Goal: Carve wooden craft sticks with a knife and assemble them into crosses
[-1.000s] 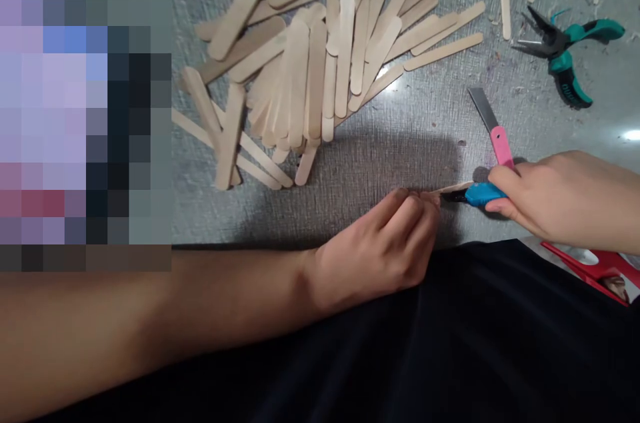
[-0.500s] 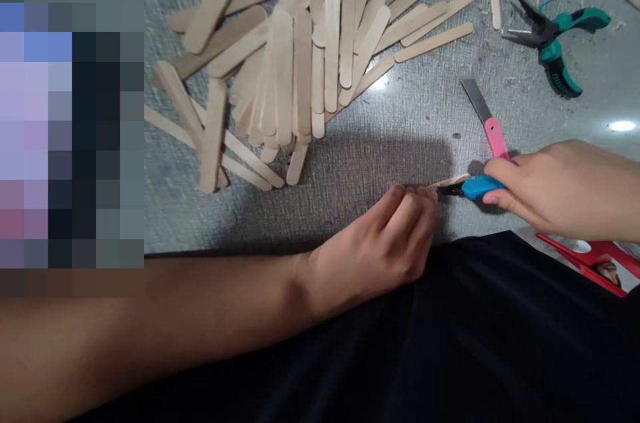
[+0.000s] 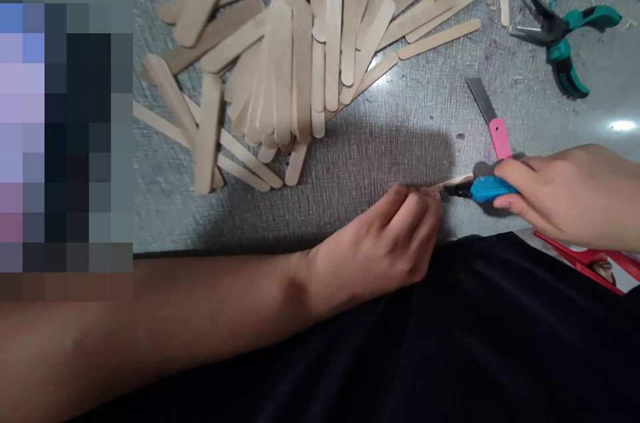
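My left hand point(image 3: 385, 236) is closed on one end of a thin wooden craft stick point(image 3: 457, 180) near the table's front edge. The stick's other end pokes out to the right of my fingertips. My right hand point(image 3: 565, 193) is wrapped round a blue utility knife point(image 3: 493, 189), whose black tip points left at the stick, close to my left fingertips. How deep the blade sits in the wood cannot be made out. Just beyond my right hand lies a pink-handled knife point(image 3: 499, 136) with its blade out, its lower handle partly hidden by that hand.
A heap of craft sticks point(image 3: 283, 70) spreads over the grey table point(image 3: 380, 150) at the back left. Teal-handled pliers point(image 3: 557, 43) lie open at the back right. A red-edged item point(image 3: 563, 253) is partly under my right arm, and dark cloth point(image 3: 450, 343) covers my lap.
My right hand and the utility knife have shifted slightly to the right, away from my left fingers. My left hand stays on the stick. The whole view has shifted a little.
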